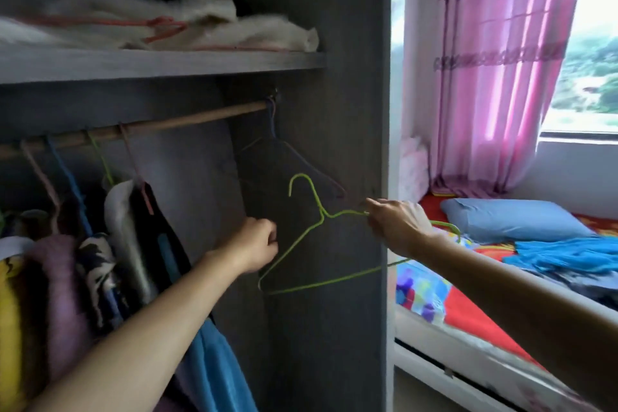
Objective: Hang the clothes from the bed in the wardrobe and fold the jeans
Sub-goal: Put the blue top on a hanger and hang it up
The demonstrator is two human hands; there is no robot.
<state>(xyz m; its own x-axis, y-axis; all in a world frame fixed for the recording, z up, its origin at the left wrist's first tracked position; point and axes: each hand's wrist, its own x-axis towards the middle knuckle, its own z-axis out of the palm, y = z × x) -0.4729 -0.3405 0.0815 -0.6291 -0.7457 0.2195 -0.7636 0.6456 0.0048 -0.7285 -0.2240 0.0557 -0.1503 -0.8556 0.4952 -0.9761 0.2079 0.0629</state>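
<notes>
**Head view.**

1. The green wire hanger [322,213] is at frame centre, off the rail and in front of the wardrobe's [334,328] right side panel. It is bare, with its hook up.
2. The right hand [394,224], just toward 3 o'clock of centre, pinches the hanger's right shoulder wire.
3. The left hand [259,247], toward 9 o'clock, has curled fingers and sits just beside the hanger's left arm. I cannot tell whether it holds the wire. The two hands are apart, with the hanger's neck between them.
4. The wooden rail [200,117] runs at 10 to 11 o'clock. Hung garments [133,227] crowd the part toward 8 o'clock. Two dark empty hangers [291,150] sit at its 12 o'clock end.
5. The bed [468,321] is at 4 o'clock. A turquoise garment [561,256] lies on it at 3 o'clock, below a blue pillow [511,221]. Darker cloth lies beside the garment, and I cannot confirm that it is jeans.

**Handling assessment.**

- The hanger looks light, thin and springy. It is likely to twist if held by one shoulder, so the neck below the hook gives better control.
- The turquoise garment looks soft and limp and will sag. It is best taken at the shoulders or collar and fed onto each hanger arm in turn.

**Status.** Nothing has been hung on this hanger yet.
</notes>
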